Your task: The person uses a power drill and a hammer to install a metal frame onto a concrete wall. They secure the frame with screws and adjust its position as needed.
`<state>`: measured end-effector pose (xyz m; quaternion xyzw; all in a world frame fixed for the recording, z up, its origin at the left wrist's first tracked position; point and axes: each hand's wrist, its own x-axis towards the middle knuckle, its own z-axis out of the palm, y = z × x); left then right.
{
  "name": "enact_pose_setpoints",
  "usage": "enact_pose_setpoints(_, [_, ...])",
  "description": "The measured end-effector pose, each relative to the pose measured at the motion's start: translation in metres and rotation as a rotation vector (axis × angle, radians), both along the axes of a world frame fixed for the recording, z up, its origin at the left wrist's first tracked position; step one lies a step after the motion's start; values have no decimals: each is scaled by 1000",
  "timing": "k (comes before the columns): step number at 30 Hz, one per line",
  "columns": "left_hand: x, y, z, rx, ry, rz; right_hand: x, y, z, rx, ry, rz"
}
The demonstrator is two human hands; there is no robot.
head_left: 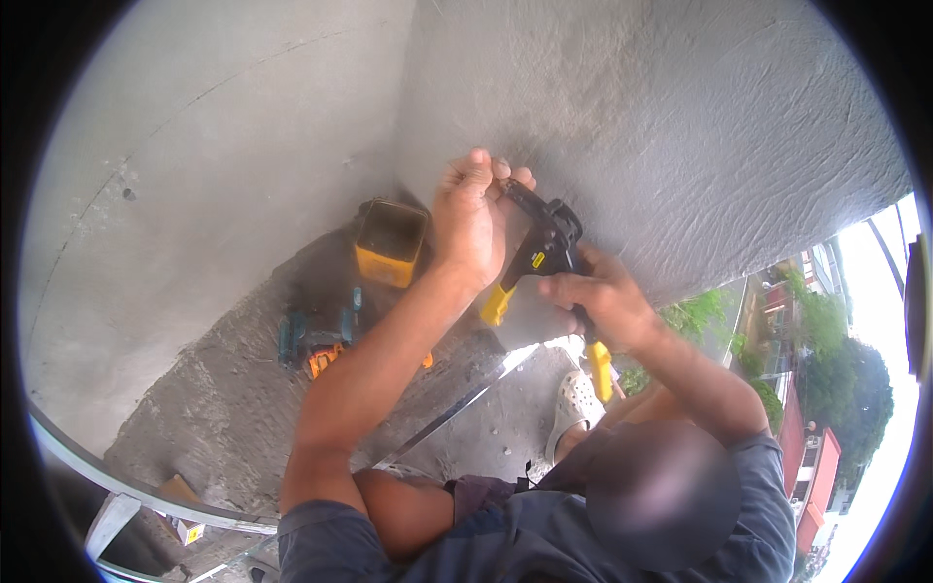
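Observation:
A black hand riveter [552,243] with yellow grips is held up in front of the rough grey wall, its two handles spread apart. My right hand [612,299] is closed around the black part of one handle, above its yellow grip. At the tool's narrow nose, my left hand [468,223] has its fingers curled against the tip, thumb pointing up. Whether a small piece is also pinched there is hidden by the fingers. The other yellow grip hangs free below my left wrist.
A yellow square container [384,264] stands at the wall corner. Near it lie teal power tools [292,338] and an orange item [326,360]. A long metal strip [457,408] crosses the rough floor. Metal railing [117,520] curves at lower left; outdoors opens on the right.

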<state>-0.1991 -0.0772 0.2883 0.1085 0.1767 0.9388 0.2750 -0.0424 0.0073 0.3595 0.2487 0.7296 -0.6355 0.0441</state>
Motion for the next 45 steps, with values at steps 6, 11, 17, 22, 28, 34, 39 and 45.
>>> enact_pose_setpoints(6, [-85,-14,-43,-234,-130,337,-20,-16,19,-106,21,-112])
enact_pose_setpoints(11, [-26,2,-118,-902,279,-31,-59,-15,10,-103,92,-20])
enact_pose_setpoints(17, [-51,-46,-89,-777,-24,60,-95,-42,5,-82,20,86])
enact_pose_setpoints(22, [-32,-101,-100,-730,-260,-52,-88,-48,4,245,-114,230])
enact_pose_setpoints(28, [31,-148,-151,-566,-517,250,-117,-103,-69,656,258,502])
enact_pose_setpoints(34, [33,-146,-179,-1179,-27,530,-104,-167,-190,899,689,237])
enact_pose_setpoints(39, [0,-250,-167,-1248,-166,517,-139,-126,-95,566,-65,757])
enact_pose_setpoints(45, [-8,-184,-170,-1280,37,732,-116,-188,-158,731,315,207])
